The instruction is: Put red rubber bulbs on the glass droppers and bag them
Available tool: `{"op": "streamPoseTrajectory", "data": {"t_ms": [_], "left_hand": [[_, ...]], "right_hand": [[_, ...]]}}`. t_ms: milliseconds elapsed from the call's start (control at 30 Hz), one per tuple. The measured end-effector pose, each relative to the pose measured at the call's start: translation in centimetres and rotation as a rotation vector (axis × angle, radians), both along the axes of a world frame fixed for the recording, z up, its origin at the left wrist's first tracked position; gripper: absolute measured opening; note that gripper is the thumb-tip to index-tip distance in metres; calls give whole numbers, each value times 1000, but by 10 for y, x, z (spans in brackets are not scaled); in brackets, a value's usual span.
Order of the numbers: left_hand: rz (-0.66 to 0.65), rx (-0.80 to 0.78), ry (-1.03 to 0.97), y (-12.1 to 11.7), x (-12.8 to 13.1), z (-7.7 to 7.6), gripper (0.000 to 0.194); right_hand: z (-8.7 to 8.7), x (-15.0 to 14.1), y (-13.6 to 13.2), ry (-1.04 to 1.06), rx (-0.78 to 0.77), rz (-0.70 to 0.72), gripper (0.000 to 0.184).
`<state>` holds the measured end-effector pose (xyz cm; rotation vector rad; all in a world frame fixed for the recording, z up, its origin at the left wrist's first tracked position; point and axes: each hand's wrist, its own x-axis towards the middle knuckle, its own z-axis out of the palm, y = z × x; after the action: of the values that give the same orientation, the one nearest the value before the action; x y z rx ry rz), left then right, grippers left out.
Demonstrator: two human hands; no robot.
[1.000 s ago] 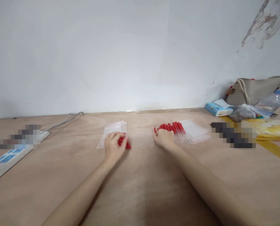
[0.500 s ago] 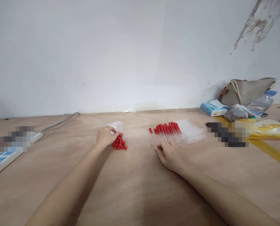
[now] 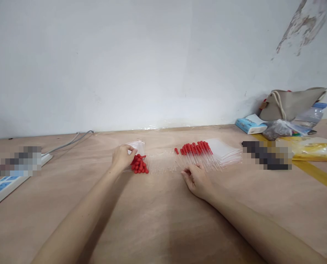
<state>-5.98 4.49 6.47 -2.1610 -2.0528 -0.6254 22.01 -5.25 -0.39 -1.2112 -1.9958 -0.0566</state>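
Note:
Over the edge of the red rubber bulb pile (image 3: 139, 165), my left hand (image 3: 122, 158) has its thumb and fingertips brought together; anything between them is too small to make out. Clear zip bags (image 3: 138, 145) lie behind that hand, partly covered. Between the hands a row of thin glass tubes (image 3: 161, 163) is spread flat. My right hand (image 3: 197, 180) rests at the lower ends of the glass droppers with red bulbs (image 3: 196, 148), fingers curled and closed, contents hidden. One dropper with a red bulb (image 3: 176, 151) lies slightly apart, left of the group.
Flat clear bags (image 3: 226, 152) are stacked right of the droppers. Farther right are a blue tissue pack (image 3: 250, 124), a grey bag (image 3: 295, 104), a yellow plastic package (image 3: 309, 148) and a blurred dark object (image 3: 265, 156). A power strip (image 3: 9, 185) with a cable lies at left.
My left hand has drawn back leftward off the red bulbs, uncovering them. My right hand has come down toward me from the bulb ends, leaving one dropper's red bulb in sight.

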Motion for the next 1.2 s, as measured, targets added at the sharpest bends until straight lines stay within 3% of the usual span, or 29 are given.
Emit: {"op": "streamPoseTrajectory", "data": {"t_ms": [433,833,967,1033,1100,1200], "left_hand": [[-90,-146,-25,6,8,-5,23],[-172,27,-96,5,4,-8,17],[-169,130,-206,-14,10,-3,24],[-254,123,-366,-33,18,-8,26],[-432,1,-476,-56,27,-18,26],[-715,-104,-448,-86,38,-36,18]], "right_hand": [[0,0,0,-9,-29,2,13],[-2,0,2,28,-66,-11,14],[-2,2,3,77,-61,4,13],[-2,3,4,104,-31,29,15],[-3,4,5,102,-5,57,26],[-3,5,5,53,8,85,27]]}}
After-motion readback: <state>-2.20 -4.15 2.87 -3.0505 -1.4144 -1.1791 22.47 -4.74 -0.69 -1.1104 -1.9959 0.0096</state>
